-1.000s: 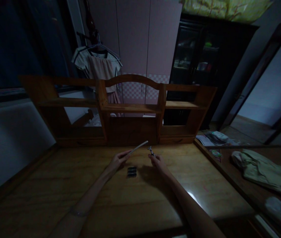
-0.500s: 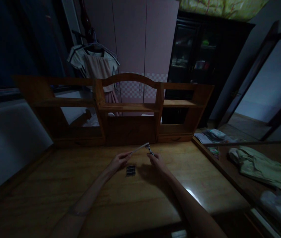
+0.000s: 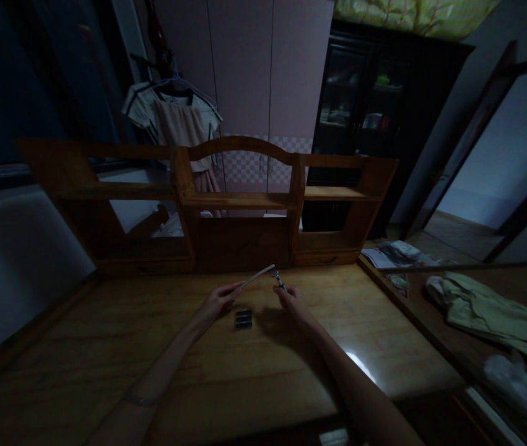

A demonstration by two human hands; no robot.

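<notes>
My left hand (image 3: 223, 298) is closed on one end of a thin, pale, slightly bent stick (image 3: 257, 276), which slants up to the right; its exact kind is unclear in the dim light. In my right hand (image 3: 292, 298) is the handle of a razor (image 3: 280, 282) with a small T-shaped head pointing up and away from me. The stick's far tip lies just beside the razor's head, with a narrow gap between. Below and between my hands, a small pack of dark cartridges (image 3: 243, 319) lies flat on the wooden desk (image 3: 207, 378).
A wooden shelf unit (image 3: 239, 199) stands along the desk's far edge. To the right, past a raised wooden edge, are a light green garment (image 3: 490, 310), a plastic bag (image 3: 511, 379) and some papers (image 3: 375, 257). Clothes (image 3: 179, 121) hang behind the shelf.
The stick's tip has drawn slightly away from the razor's head, where the two appeared to meet. Both hands keep their grips. The whole view has shifted a little.
</notes>
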